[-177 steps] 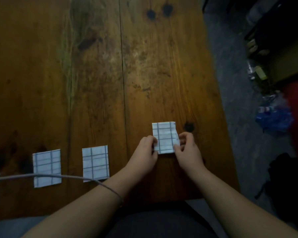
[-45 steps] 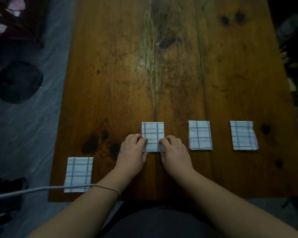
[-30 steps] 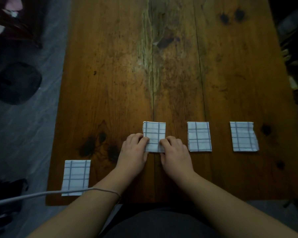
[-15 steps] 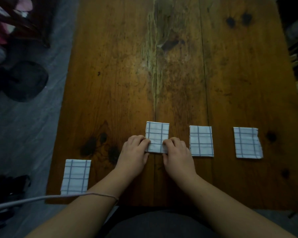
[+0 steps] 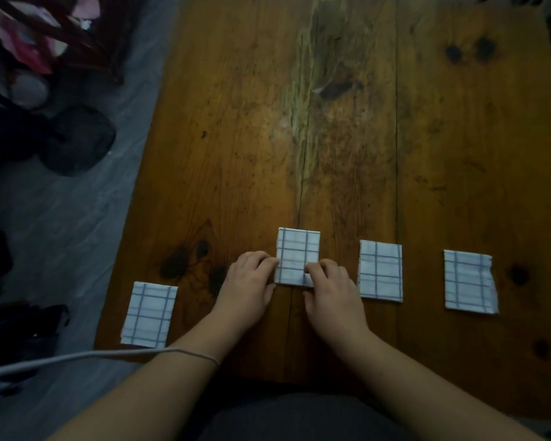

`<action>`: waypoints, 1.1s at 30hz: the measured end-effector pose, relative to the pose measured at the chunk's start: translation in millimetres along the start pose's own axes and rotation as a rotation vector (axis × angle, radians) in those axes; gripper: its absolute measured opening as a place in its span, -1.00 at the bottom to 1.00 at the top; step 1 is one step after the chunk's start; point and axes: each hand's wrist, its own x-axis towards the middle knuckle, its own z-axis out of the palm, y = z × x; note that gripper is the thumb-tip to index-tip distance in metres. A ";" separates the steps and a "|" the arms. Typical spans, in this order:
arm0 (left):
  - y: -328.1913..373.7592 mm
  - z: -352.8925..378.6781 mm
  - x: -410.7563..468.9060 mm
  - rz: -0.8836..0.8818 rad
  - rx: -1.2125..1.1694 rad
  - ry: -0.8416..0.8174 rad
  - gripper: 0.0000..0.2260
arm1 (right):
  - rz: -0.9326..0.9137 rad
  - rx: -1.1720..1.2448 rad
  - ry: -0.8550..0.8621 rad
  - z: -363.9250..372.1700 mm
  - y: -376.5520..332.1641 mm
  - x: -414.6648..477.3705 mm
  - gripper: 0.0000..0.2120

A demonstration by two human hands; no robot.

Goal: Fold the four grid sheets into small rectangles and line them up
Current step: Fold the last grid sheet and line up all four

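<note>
Four folded grid sheets lie on the wooden table. The far-left sheet sits lower, near the table's front left corner. My left hand and my right hand both grip the lower edge of the second sheet with curled fingers, one at each bottom corner. That sheet lies flat, slightly higher than the two sheets to its right, the third sheet and the fourth sheet. The hands hide its bottom corners.
A grey cable runs from the left across my left wrist. Dark bags and clothes lie on the grey floor left of the table. The table's left edge is close to the far-left sheet.
About six seconds ago both hands held the rightmost sheet; they now hold the second from the left. Over the last second that sheet has barely shifted and the hands stay on it.
</note>
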 end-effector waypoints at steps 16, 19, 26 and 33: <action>-213.6 -77.2 -105.6 0.007 -0.045 0.064 -0.68 | -0.113 -0.052 -0.054 85.6 -206.6 -36.5 -0.58; -238.2 -78.5 -122.6 0.005 -0.045 -0.008 -0.62 | -0.073 -0.049 -0.081 98.1 -234.1 -50.8 -0.55; -252.6 -63.7 -144.2 0.140 0.057 -0.139 -0.46 | -0.040 -0.088 -0.111 118.7 -257.3 -65.7 -0.54; -248.2 -58.0 -122.5 0.170 0.052 -0.104 -0.53 | -0.002 -0.094 -0.048 119.8 -246.0 -50.4 -0.64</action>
